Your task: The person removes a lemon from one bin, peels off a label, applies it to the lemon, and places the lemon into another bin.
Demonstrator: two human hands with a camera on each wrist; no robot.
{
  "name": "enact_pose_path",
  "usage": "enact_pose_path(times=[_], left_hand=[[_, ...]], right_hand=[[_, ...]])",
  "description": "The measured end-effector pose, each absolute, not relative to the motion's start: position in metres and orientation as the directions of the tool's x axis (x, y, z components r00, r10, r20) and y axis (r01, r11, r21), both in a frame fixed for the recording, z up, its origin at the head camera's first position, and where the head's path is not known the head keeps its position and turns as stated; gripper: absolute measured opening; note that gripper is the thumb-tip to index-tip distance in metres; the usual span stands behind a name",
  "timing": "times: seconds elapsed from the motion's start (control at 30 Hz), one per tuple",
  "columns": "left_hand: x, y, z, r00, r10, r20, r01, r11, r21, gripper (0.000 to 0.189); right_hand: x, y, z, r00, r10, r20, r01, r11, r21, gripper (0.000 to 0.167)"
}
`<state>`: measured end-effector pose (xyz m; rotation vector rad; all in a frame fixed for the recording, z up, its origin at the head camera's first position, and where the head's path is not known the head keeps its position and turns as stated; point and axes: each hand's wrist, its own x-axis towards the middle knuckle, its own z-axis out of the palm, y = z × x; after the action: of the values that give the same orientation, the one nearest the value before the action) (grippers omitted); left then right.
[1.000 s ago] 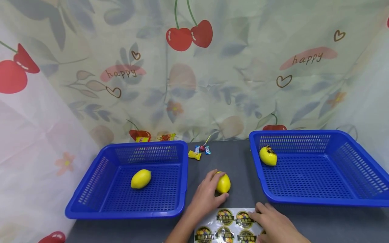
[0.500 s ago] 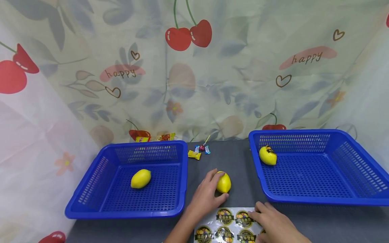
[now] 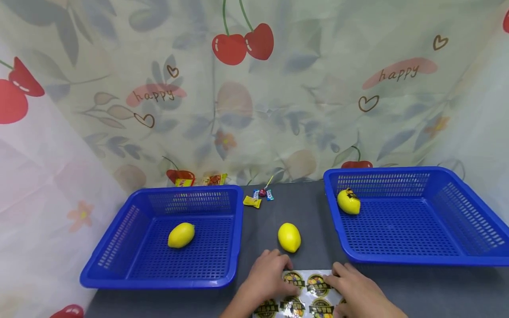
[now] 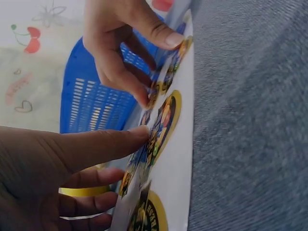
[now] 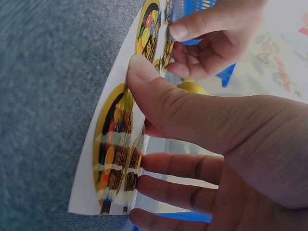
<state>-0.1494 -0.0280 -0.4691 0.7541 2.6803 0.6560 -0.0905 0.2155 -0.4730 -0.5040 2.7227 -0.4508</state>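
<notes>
A sheet of round fruit stickers (image 3: 307,293) lies on the dark cloth at the front. My left hand (image 3: 269,274) has its thumb and fingers on the sheet's upper left part. On its right side my right hand (image 3: 359,288) rests, thumb (image 5: 144,70) on the stickers and fingers fairly straight against the sheet. Just beyond the sheet a plain yellow lemon (image 3: 289,237) sits on the cloth, touched by neither hand. Another plain lemon (image 3: 181,235) lies in the left blue basket (image 3: 159,282). Inside the right blue basket (image 3: 417,259), a lemon (image 3: 348,204) carries a dark sticker.
Small wrapped candies (image 3: 252,202) and a lollipop (image 3: 262,192) lie at the back between the baskets. Snack packets (image 3: 214,179) show behind the left basket. A patterned curtain (image 3: 270,115) closes off the back and sides.
My left hand has let go of the middle lemon and come back toward me onto the sticker sheet. The right hand stays on the sheet. The head view has shifted slightly.
</notes>
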Motion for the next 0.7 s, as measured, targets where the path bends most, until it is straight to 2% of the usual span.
enact_pose_path(times=[0.3, 0.5, 0.57, 0.7], left_hand=[[-0.1462, -0.0212, -0.4713, -0.814, 0.571, -0.109, 0.462, 0.750, 0.473, 0.036], [-0.1447, -0.0213, -0.4702, -0.794, 0.608, -0.010, 0.541, 0.714, 0.444, 0.024], [-0.1443, -0.0219, -0.4694, -0.785, 0.619, 0.002, 0.549, 0.695, 0.464, 0.023], [-0.1446, -0.0246, -0.4623, -0.771, 0.635, -0.040, 0.495, 0.639, 0.590, 0.020]], right_hand=[[-0.0899, 0.2171, -0.4731, -0.885, -0.396, -0.243, -0.299, 0.886, -0.355, 0.051], [-0.0883, 0.2197, -0.4761, -0.882, -0.435, -0.183, -0.355, 0.867, -0.348, 0.051], [-0.0885, 0.2203, -0.4765, -0.880, -0.439, -0.183, -0.358, 0.865, -0.353, 0.051], [-0.0894, 0.2199, -0.4751, -0.879, -0.429, -0.210, -0.334, 0.867, -0.370, 0.050]])
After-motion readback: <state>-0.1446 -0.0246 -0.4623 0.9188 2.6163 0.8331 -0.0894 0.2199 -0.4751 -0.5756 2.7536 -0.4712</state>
